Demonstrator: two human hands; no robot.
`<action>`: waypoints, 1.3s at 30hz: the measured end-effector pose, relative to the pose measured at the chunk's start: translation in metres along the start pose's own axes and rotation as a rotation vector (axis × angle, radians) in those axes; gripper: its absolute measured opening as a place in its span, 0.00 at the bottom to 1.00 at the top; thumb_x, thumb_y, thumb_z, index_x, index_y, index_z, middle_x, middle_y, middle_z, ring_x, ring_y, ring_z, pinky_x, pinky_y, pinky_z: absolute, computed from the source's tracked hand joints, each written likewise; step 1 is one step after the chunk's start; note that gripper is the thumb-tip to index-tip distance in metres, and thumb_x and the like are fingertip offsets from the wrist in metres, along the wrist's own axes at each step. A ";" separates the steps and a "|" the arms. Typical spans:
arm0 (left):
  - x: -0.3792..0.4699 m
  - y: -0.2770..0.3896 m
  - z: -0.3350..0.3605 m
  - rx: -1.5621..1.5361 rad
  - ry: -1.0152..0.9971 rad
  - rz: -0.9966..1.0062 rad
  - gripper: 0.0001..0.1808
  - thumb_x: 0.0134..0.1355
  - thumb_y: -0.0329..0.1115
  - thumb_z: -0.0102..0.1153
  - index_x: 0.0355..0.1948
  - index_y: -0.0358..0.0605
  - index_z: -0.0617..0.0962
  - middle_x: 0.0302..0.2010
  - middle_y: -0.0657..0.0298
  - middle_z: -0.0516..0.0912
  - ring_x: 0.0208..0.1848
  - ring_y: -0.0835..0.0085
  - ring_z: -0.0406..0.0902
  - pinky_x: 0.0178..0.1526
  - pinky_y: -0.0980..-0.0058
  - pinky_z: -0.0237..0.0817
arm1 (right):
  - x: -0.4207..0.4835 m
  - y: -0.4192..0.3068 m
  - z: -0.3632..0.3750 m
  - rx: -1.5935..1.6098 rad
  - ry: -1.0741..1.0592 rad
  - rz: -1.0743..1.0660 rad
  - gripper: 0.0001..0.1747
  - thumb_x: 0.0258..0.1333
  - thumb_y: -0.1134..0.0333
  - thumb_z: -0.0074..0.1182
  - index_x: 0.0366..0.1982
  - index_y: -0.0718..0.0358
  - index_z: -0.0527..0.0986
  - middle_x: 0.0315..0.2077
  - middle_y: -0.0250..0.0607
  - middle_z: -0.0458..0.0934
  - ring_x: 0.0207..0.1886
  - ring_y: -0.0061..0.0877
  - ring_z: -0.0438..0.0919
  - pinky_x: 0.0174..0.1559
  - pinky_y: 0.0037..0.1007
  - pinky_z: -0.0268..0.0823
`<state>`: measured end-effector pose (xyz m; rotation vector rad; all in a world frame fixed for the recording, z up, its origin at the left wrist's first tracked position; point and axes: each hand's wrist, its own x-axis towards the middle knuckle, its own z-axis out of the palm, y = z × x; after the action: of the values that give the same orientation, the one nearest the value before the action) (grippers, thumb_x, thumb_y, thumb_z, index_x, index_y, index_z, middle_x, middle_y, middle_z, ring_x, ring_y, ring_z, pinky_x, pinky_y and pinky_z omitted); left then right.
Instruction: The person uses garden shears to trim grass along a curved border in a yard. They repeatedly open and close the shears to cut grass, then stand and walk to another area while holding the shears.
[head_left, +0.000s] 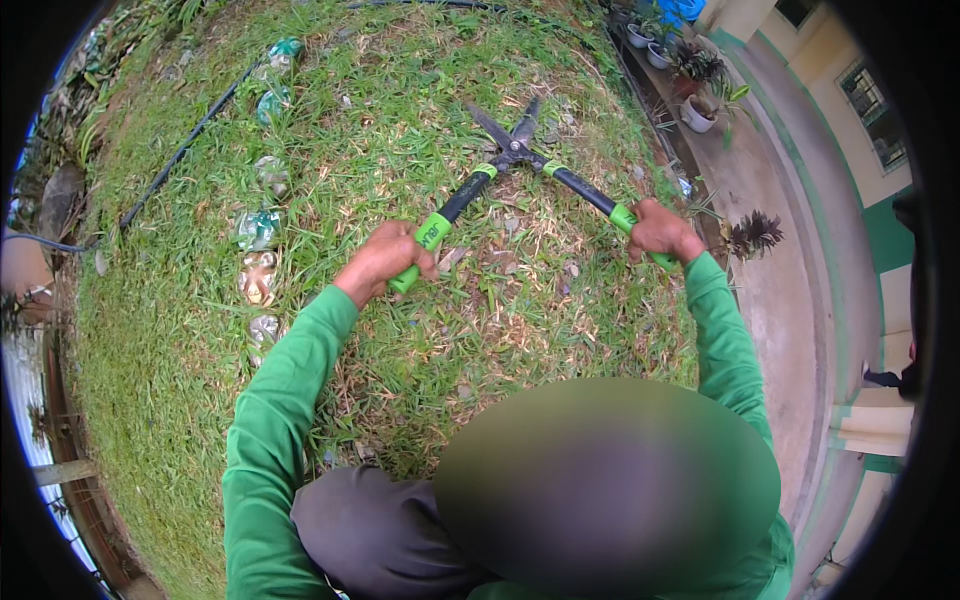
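A pair of hedge shears (514, 147) with dark blades and black-and-green handles spans the space between my hands. Its blades are spread in a V, pointing away from me over the grass (525, 315). My left hand (394, 259) is wrapped around the green grip of the left handle. Around the right handle's green grip, my right hand (660, 234) is closed. Short green blades and dry, straw-coloured clippings cover the ground beneath the shears, with patches of bare soil showing.
Left of the shears runs a row of plastic bottles (257, 229) set in the grass. A dark hose (184, 146) lies farther left. On the right, potted plants (699, 112) line a concrete walkway (780, 300) beside a building. My bent knee (367, 517) is close below.
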<state>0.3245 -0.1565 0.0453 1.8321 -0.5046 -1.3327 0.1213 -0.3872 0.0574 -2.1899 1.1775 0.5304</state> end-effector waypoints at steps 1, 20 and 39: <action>0.004 -0.001 -0.003 -0.025 0.005 -0.050 0.18 0.49 0.19 0.60 0.42 0.34 0.70 0.27 0.55 0.78 0.13 0.72 0.72 0.09 0.73 0.62 | 0.005 -0.004 0.006 0.119 0.010 0.118 0.19 0.44 0.71 0.60 0.41 0.71 0.76 0.33 0.52 0.82 0.33 0.38 0.82 0.37 0.38 0.74; -0.004 -0.023 0.000 0.046 0.150 -0.075 0.15 0.43 0.25 0.64 0.34 0.31 0.78 0.28 0.53 0.81 0.20 0.61 0.78 0.13 0.64 0.69 | 0.013 -0.049 0.075 -0.081 0.129 0.043 0.19 0.45 0.64 0.56 0.35 0.73 0.80 0.37 0.63 0.82 0.43 0.48 0.83 0.46 0.41 0.74; 0.055 -0.100 0.039 -0.034 0.176 -0.214 0.35 0.44 0.18 0.63 0.58 0.37 0.73 0.31 0.60 0.81 0.27 0.71 0.78 0.27 0.70 0.71 | 0.044 0.050 0.129 0.480 0.154 -0.061 0.17 0.37 0.76 0.59 0.36 0.70 0.74 0.23 0.53 0.79 0.25 0.39 0.79 0.32 0.40 0.70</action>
<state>0.2956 -0.1489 -0.0718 1.9960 -0.1959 -1.2933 0.0936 -0.3509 -0.0806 -1.8640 1.1682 0.0396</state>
